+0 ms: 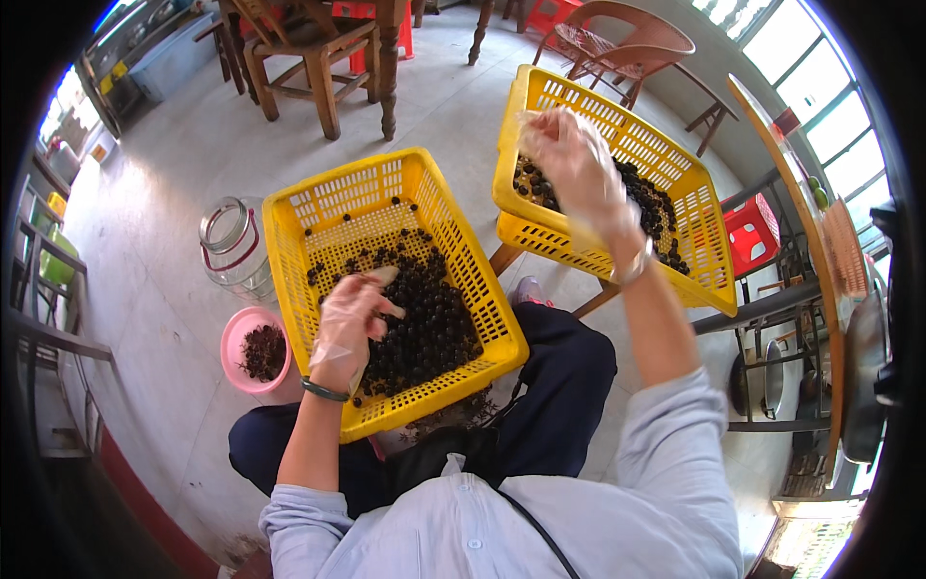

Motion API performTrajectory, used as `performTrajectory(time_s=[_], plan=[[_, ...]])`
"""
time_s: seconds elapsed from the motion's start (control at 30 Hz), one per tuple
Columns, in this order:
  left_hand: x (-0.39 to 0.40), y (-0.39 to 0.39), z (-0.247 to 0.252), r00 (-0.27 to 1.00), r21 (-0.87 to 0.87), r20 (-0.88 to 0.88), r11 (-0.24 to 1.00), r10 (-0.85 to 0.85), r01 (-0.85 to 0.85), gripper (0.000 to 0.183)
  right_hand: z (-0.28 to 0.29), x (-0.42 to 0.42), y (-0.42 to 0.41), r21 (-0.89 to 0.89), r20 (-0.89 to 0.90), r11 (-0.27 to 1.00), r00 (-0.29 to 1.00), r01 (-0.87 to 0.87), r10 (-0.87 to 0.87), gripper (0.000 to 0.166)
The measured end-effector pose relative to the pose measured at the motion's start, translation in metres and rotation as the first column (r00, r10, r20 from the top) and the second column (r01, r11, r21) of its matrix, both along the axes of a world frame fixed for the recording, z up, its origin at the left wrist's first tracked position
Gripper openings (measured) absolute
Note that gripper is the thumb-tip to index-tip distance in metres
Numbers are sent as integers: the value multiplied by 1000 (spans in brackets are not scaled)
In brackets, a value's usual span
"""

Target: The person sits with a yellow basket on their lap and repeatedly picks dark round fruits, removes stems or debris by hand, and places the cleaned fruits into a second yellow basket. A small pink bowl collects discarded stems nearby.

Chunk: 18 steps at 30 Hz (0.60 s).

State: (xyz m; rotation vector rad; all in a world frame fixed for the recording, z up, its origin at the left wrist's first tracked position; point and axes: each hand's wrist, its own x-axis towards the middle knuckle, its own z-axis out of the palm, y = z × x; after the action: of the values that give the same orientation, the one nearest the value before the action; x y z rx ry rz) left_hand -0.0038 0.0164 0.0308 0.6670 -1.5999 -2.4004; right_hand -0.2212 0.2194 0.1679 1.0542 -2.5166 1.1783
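My left hand, in a clear plastic glove, hovers over the near yellow plastic basket. Its fingers are bent and apart, with nothing visible between them. Below it lies a heap of small round dark fruits, with a few strays toward the basket's far end. My right hand, gloved too and blurred, is above a second yellow basket at the upper right. Whether its curled fingers hold anything is hidden. More dark fruits lie spread in that basket, partly covered by my hand and forearm.
A pink bowl of dark stalks stands on the floor at left, near a clear jar with a red handle. Loose stalks lie under the near basket's edge. A wooden chair and a rack with a wooden top stand around.
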Motion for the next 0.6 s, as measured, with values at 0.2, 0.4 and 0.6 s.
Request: performTrajectory(time_s=[0.2, 0.4, 0.6], plan=[[8, 49, 15, 568, -195, 374, 537, -733, 821, 22, -44, -129, 34, 755, -60, 656, 996, 8, 58, 53], [40, 73, -52, 338, -650, 343, 37, -876, 759, 39, -56, -128, 7, 865, 3, 502, 1000, -4, 2, 37], [38, 80, -58, 240, -599, 436, -81, -868, 796, 39, -73, -163, 53, 706, -117, 699, 992, 114, -44, 19]])
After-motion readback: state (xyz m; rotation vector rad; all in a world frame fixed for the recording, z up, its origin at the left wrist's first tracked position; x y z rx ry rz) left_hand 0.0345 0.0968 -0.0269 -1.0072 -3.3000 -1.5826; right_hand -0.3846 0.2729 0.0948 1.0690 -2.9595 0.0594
